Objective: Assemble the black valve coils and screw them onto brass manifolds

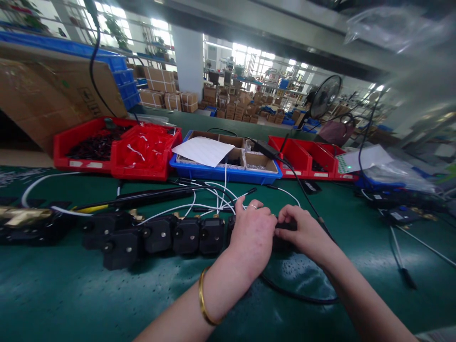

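My left hand point(252, 235), with a ring and a gold-coloured bracelet point(203, 297), bends over the right end of a row of black boxy units with brass fittings. Its fingers are curled, and what they grip is mostly hidden. Close beside it, my right hand point(304, 230) pinches a dark black part point(289, 226) between thumb and fingers; its full shape is covered. To the left stand several of the units, among them a black housing point(213, 236) and a nearer one point(123, 248). White cables point(185, 205) run behind them.
Red bins point(142, 152) with small parts, a blue tray point(224, 175) under a white sheet point(204, 149), and more red bins point(292, 156) line the back. A black cable point(302, 297) loops near my right arm. More black devices point(401, 213) lie at right on the green mat point(171, 299).
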A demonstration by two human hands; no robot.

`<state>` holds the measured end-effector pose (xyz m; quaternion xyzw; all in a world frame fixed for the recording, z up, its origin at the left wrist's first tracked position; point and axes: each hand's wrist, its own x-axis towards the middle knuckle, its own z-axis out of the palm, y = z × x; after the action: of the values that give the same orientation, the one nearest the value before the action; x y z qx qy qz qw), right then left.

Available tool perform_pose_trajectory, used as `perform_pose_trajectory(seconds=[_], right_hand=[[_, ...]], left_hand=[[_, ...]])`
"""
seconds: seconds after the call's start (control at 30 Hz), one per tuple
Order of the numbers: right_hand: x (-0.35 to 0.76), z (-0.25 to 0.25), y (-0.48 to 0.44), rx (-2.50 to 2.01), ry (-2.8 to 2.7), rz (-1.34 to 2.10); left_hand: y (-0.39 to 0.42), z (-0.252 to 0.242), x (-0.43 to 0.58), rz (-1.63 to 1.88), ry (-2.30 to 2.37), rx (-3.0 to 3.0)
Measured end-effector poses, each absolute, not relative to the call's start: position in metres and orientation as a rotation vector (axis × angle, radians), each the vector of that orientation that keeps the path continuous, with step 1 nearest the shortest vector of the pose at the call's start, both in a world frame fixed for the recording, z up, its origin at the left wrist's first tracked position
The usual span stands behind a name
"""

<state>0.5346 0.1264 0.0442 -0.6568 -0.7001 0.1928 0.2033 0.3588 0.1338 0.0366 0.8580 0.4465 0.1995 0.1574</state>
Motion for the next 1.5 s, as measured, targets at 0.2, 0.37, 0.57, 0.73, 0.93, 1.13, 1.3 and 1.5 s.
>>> perform_pose_trajectory(seconds=[0.2,0.37,0.57,0.73,0.93,1.13,1.3,1.5], right_hand=[[0.535,0.059,0.085,-1.703,-1.844,0.425],[0.505,0.045,0.035,-1.479,-2.210,0.699],[0.455,0.003,0.044,-1.491,-2.441,0.561],[0.445,0.001,0.056,-1.463,-2.435,0.565],[0.440,0.007,0.054,-1.473,-2.403,0.629],[0.452,0.018,0.042,-1.484,-2.304,0.753],[0.498,0.027,0.030,-1.452,-1.795,1.024],[0.563,0.032,0.040,-1.675,-1.278,0.942]], left_hand=[[0.132,0.037,0.357,0.653,1.275,2.448],[0.135,0.036,0.355,0.648,1.234,2.453],[0.138,0.039,0.355,0.565,1.251,2.465],[0.135,0.054,0.360,0.412,1.319,2.421],[0.134,0.060,0.362,0.357,1.348,2.412],[0.136,0.051,0.357,0.455,1.306,2.467],[0.132,0.048,0.360,0.606,1.210,2.494],[0.123,0.048,0.384,0.651,1.143,2.482]])
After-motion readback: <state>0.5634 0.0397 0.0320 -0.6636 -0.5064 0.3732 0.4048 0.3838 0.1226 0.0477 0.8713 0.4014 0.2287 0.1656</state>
